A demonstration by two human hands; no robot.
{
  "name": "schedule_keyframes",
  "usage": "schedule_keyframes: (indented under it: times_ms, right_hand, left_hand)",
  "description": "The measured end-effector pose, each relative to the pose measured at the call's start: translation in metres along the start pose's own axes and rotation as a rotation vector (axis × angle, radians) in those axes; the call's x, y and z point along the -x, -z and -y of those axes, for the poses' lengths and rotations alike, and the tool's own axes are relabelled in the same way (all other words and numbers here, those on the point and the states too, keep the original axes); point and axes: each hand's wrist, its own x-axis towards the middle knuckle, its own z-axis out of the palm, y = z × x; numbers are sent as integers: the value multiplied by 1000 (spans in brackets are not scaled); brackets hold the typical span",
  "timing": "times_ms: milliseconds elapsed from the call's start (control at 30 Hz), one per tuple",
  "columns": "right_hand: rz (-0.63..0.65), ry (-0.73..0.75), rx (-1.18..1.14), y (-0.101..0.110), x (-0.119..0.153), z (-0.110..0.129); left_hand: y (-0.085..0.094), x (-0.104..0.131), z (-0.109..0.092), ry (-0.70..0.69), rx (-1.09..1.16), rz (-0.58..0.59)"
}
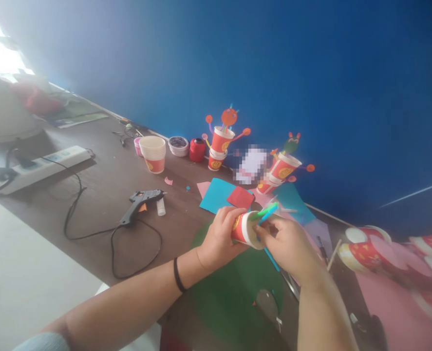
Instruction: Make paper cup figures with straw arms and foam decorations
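Observation:
My left hand [219, 236] is wrapped round a red and white paper cup [240, 228], which is tipped on its side with its mouth to the right. A green straw-like stick [264, 212] and a blue straw [269, 213] stick out at the cup's mouth. My right hand [287, 243] is closed at the rim, thumb and fingers pinched at the blue straw; its far fingertips are partly hidden. More blue shows below that hand. Under the cup lies a round green mat [230, 292].
A black glue gun [139, 204] with a looping cord lies left, near a power strip [47, 168]. Stacked paper cups [153, 153] stand behind. Two cup figures, one orange-headed [222, 141] and one green-headed [284, 168], stand by the blue wall. Blue paper [216, 195] and scissors [291, 285] lie nearby.

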Motion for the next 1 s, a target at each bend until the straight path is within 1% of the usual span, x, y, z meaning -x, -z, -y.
schedule_keyframes:
  times_ms: [133, 333, 433, 700, 1000]
  right_hand:
    - [-14, -6, -20, -1, -1, -1]
    - [31, -24, -53, -1, -2, -2]
    - [44, -27, -54, -1, -3, -4]
    - [64, -20, 20, 2, 0, -6]
    - [92, -2, 82, 0, 1, -6]
  left_hand:
    - [1, -1, -1, 1, -11, 2]
    - [2, -1, -1, 8, -9, 23]
    - [1, -1, -1, 15, -20, 15]
    - [1, 0, -1, 15, -18, 26]
    - [-1, 1, 1, 90, 33, 64]
